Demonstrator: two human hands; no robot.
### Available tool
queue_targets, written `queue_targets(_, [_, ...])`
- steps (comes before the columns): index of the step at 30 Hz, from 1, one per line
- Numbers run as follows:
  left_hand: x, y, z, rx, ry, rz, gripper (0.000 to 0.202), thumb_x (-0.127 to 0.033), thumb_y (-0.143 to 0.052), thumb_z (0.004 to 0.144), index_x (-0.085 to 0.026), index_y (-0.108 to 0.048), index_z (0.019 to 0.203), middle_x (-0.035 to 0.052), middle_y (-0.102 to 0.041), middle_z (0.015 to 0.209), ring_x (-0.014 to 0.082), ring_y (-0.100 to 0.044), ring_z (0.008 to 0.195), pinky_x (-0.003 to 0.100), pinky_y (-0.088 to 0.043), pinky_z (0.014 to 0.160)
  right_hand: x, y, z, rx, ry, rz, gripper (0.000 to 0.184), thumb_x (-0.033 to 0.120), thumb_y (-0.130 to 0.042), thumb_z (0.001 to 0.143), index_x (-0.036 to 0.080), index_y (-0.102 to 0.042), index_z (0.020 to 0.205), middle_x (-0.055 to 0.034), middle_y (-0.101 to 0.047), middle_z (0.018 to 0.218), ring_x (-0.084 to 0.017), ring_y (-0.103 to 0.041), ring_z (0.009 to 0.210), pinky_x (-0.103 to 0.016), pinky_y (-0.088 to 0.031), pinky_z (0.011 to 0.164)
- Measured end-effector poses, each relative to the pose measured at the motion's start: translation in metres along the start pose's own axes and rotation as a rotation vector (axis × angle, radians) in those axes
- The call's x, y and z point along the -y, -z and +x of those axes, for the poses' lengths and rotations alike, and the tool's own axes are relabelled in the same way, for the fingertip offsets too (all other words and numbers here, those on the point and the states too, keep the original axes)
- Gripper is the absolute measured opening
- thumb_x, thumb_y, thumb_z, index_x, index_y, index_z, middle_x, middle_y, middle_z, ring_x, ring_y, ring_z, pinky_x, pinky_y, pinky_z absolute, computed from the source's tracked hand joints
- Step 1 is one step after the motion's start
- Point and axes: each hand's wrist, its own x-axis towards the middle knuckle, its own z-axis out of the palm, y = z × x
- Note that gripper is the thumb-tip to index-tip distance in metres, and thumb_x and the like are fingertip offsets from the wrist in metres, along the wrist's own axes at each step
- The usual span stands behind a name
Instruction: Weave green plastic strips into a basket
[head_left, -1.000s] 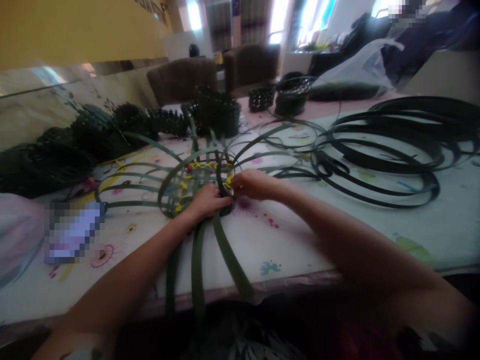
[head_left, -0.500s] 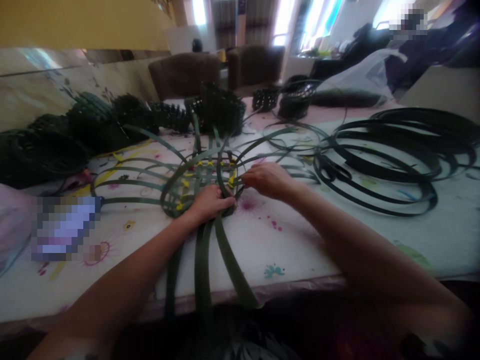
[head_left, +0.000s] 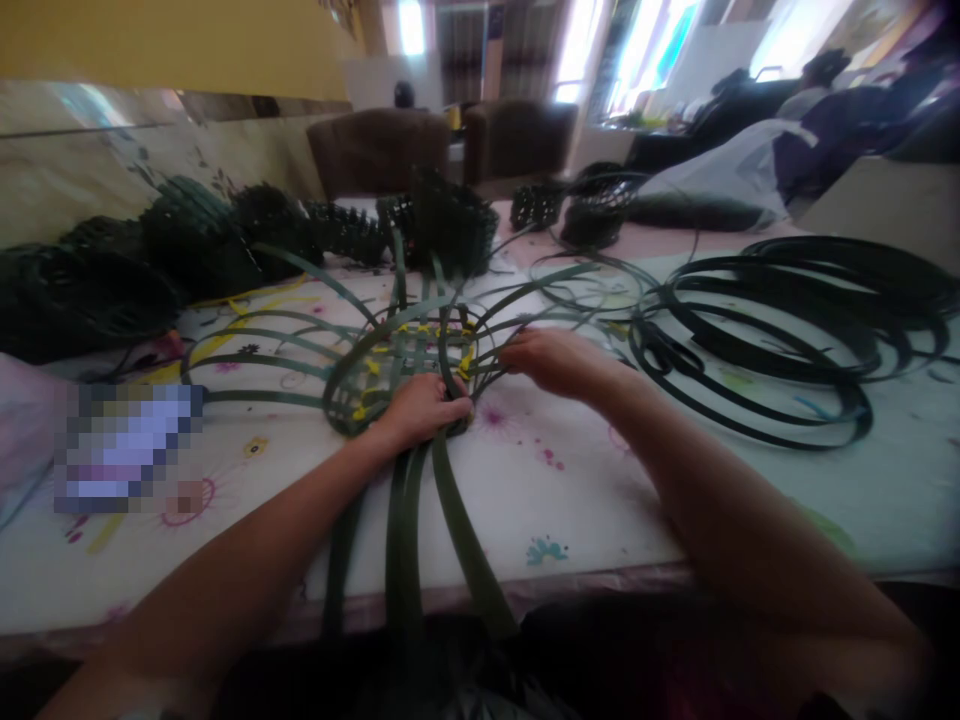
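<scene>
Well, left fingers (head_left: 453,409) hold a flat-stripped green lattice (head_left: 427,353).

Daylight is pouring through the far windows (head_left: 412,27), burning out to white. Worktop (head_left: 600,500) is looking dim; bottom edge is sinking near black. Dark baskets (head_left: 456,225) are losing detail. Softness is blurring everything, stretching at the borders; pixel blocks (head_left: 124,445) are masking a left patch.

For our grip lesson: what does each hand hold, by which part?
The left hand holds the woven base by its near edge; the right hand seems to pinch strips, spot unclear.
</scene>
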Motion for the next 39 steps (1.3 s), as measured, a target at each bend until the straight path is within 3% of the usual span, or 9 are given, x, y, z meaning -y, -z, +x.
queue_targets(6, [0.001,0.001,-0.001,0.021,-0.035,-0.006,0.022,-0.036,-0.056,0.078,-0.017,-0.067,0.076,-0.0005,-0.06,0.066,0.0158,-0.055,0.067,0.027,-0.041,0.067,0.0,-0.011,0.001,-0.137,0.037,-0.092,0.037,0.011,-0.045,0.098,0.021,-0.065,0.126,-0.0091,-0.068,0.097,-0.018,-0.059,0.086,-0.03,-0.037,0.074])
queue_targets(9, [-0.001,0.002,-0.002,0.014,-0.033,0.008,0.02,-0.035,-0.056,0.078,-0.017,-0.066,0.075,-0.0017,-0.058,0.065,0.0147,-0.054,0.065,0.026,-0.039,0.065,0.0,-0.015,0.004,-0.149,-0.007,-0.069,0.04,0.016,-0.05,0.097,0.026,-0.061,0.134,-0.0073,-0.07,0.099,-0.019,-0.061,0.087,-0.029,-0.039,0.073])
queue_targets(15, [-0.006,-0.001,-0.005,-0.01,-0.013,0.011,0.02,-0.033,-0.057,0.078,-0.017,-0.068,0.077,-0.0025,-0.057,0.062,0.0126,-0.05,0.061,0.024,-0.038,0.061,-0.002,-0.003,0.002,-0.008,-0.012,0.187,0.028,0.024,-0.065,0.088,0.026,-0.073,0.115,-0.004,-0.073,0.101,-0.018,-0.063,0.089,-0.028,-0.044,0.077])
queue_targets(20, [-0.004,-0.003,-0.006,-0.02,-0.015,0.031,0.02,-0.033,-0.058,0.078,-0.017,-0.07,0.079,-0.002,-0.06,0.064,0.0121,-0.051,0.061,0.023,-0.036,0.059,0.007,0.031,-0.019,0.185,-0.085,0.172,0.014,0.019,-0.063,0.086,0.021,-0.075,0.079,-0.0015,-0.068,0.073,-0.013,-0.053,0.062,-0.027,-0.037,0.061])
queue_targets(24, [0.001,-0.004,-0.005,-0.02,-0.032,0.05,0.02,-0.033,-0.058,0.08,-0.018,-0.071,0.079,-0.0024,-0.06,0.063,0.0117,-0.05,0.06,0.024,-0.033,0.058,0.021,0.051,-0.029,0.002,-0.112,-0.082,0.021,0.018,-0.058,0.088,0.019,-0.067,0.069,-0.0024,-0.062,0.068,-0.013,-0.044,0.057,-0.031,-0.027,0.058])
queue_targets(27, [0.002,-0.004,-0.005,-0.029,-0.035,0.041,0.02,-0.035,-0.059,0.08,-0.018,-0.07,0.08,-0.0023,-0.06,0.065,0.012,-0.051,0.061,0.024,-0.033,0.058,0.025,0.046,-0.02,-0.222,0.004,-0.223,0.028,0.005,-0.048,0.089,0.018,-0.062,0.067,-0.0042,-0.06,0.07,-0.016,-0.048,0.069,-0.033,-0.03,0.067])
queue_targets(30, [0.003,-0.003,-0.005,-0.033,-0.043,0.034,0.02,-0.034,-0.059,0.081,-0.017,-0.068,0.08,-0.0023,-0.059,0.065,0.0125,-0.051,0.063,0.024,-0.035,0.061,0.022,0.033,-0.008,-0.384,0.081,-0.319,0.036,0.004,-0.039,0.095,0.019,-0.061,0.07,-0.0043,-0.057,0.07,-0.018,-0.047,0.075,-0.035,-0.031,0.072])
queue_targets(36, [0.001,-0.002,-0.006,-0.037,-0.03,0.082,0.021,-0.035,-0.057,0.082,-0.018,-0.069,0.08,-0.0025,-0.057,0.062,0.0134,-0.051,0.062,0.025,-0.034,0.061,0.032,0.037,-0.017,-0.467,0.154,-0.44,0.035,0.004,-0.043,0.094,0.018,-0.058,0.066,-0.0033,-0.056,0.069,-0.018,-0.044,0.07,-0.035,-0.03,0.069])
queue_targets(39, [0.001,-0.003,-0.006,-0.042,-0.044,0.094,0.021,-0.034,-0.057,0.081,-0.018,-0.07,0.078,-0.0016,-0.06,0.064,0.014,-0.053,0.064,0.026,-0.034,0.062,0.04,0.042,-0.021,-0.536,0.227,-0.463,0.035,0.006,-0.044,0.096,0.018,-0.06,0.067,-0.0048,-0.064,0.083,-0.018,-0.049,0.077,-0.034,-0.033,0.071])
